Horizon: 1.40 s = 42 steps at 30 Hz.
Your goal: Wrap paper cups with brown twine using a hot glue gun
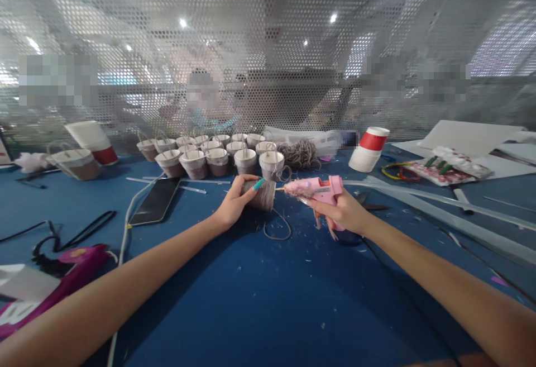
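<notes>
Clasping a tilted, grey, twine-wrapped cup (265, 196) in the left grip (235, 198) and a pink plastic glue gun (320, 188) in the right grip (350, 211), with the nozzle (281, 189) just beside the cup. Facing rows of small white-lined cups with twine handles (216, 160) across the blue worktop (251, 300), with stacked red-and-white paper cups (369, 150) to the right.

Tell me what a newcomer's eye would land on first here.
First, the pink glue gun in the right hand, mid-picture, its tip pointing at the cord-wrapped cup in the left hand. Then the cluster of small white-lined cups just beyond the left hand. Farther right stands a leaning red-and-white stack of cups.
</notes>
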Each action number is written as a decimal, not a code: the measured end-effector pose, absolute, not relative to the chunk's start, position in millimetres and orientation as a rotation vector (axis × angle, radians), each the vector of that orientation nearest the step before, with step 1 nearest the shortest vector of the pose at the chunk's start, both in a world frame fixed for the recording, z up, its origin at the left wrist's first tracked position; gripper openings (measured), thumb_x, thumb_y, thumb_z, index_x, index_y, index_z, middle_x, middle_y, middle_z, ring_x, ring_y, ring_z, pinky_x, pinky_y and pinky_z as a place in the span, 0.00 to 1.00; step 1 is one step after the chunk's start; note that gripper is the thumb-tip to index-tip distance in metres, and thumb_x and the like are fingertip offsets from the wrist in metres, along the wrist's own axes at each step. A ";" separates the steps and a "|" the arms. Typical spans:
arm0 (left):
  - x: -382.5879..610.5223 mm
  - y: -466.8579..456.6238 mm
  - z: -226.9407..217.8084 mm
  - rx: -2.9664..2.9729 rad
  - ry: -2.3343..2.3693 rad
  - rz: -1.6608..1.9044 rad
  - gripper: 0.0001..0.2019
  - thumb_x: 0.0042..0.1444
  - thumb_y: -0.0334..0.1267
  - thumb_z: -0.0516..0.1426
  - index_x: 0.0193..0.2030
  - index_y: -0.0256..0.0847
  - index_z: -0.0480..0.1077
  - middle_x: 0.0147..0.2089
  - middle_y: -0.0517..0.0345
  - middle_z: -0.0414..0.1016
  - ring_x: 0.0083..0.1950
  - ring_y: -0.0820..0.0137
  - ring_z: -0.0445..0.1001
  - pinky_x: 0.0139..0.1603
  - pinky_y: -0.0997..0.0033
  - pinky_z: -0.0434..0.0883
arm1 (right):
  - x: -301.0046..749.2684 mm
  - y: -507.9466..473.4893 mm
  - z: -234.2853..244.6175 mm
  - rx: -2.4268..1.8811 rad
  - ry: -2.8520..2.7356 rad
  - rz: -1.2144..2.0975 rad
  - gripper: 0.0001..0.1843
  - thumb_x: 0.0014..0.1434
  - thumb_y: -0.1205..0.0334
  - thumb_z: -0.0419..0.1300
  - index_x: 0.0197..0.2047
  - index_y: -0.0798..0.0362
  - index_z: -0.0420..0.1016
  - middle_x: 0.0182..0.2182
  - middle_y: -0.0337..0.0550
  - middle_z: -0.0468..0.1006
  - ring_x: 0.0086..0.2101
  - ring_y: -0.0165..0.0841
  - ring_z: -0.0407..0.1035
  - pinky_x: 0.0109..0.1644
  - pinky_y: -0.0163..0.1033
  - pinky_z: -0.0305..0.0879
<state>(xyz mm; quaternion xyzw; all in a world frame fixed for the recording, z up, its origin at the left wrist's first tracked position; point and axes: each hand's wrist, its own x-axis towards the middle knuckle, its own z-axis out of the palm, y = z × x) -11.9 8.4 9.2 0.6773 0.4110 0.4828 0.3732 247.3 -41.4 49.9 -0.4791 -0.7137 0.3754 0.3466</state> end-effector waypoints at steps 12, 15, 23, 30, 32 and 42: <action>-11.4 7.8 9.9 1.737 1.062 1.234 0.14 0.57 0.42 0.55 0.49 0.41 0.67 0.48 0.53 0.70 0.52 0.61 0.67 0.57 0.59 0.62 | 244.9 -43.6 53.8 -1.283 -1.801 1.058 0.18 0.53 0.54 0.61 0.46 0.53 0.75 0.14 0.34 0.71 0.10 0.28 0.61 0.10 0.34 0.57; -11.3 7.4 10.3 1.732 1.063 1.229 0.14 0.57 0.42 0.55 0.49 0.41 0.66 0.47 0.53 0.70 0.52 0.61 0.67 0.56 0.58 0.63 | 246.4 -42.3 51.4 -1.276 -1.803 1.059 0.17 0.53 0.53 0.62 0.44 0.51 0.75 0.14 0.33 0.70 0.10 0.28 0.60 0.09 0.33 0.57; -11.7 8.5 8.1 1.718 1.051 1.231 0.14 0.57 0.43 0.55 0.49 0.42 0.66 0.46 0.54 0.70 0.50 0.62 0.67 0.54 0.59 0.64 | 251.1 -39.6 44.3 -1.201 -1.893 1.013 0.10 0.55 0.52 0.61 0.32 0.50 0.74 0.13 0.33 0.68 0.11 0.28 0.62 0.12 0.34 0.59; -11.5 9.3 8.5 1.696 1.025 1.233 0.14 0.57 0.43 0.56 0.49 0.41 0.66 0.46 0.54 0.70 0.50 0.62 0.66 0.55 0.61 0.62 | 253.7 -36.8 46.2 -1.146 -1.944 1.041 0.11 0.56 0.54 0.61 0.27 0.51 0.69 0.14 0.34 0.69 0.11 0.26 0.61 0.11 0.33 0.56; -11.7 9.2 8.3 1.688 1.022 1.231 0.14 0.57 0.43 0.56 0.49 0.41 0.66 0.45 0.55 0.70 0.50 0.62 0.66 0.54 0.61 0.63 | 254.0 -36.6 46.6 -1.137 -1.951 1.050 0.10 0.56 0.54 0.61 0.30 0.52 0.71 0.14 0.34 0.69 0.11 0.27 0.61 0.11 0.33 0.57; -12.6 10.9 7.5 1.728 1.019 1.228 0.15 0.57 0.44 0.55 0.50 0.42 0.66 0.49 0.53 0.69 0.53 0.61 0.65 0.57 0.60 0.60 | 260.9 -29.9 43.3 -1.220 -1.795 0.764 0.12 0.57 0.51 0.59 0.37 0.51 0.72 0.20 0.38 0.73 0.13 0.28 0.62 0.14 0.36 0.56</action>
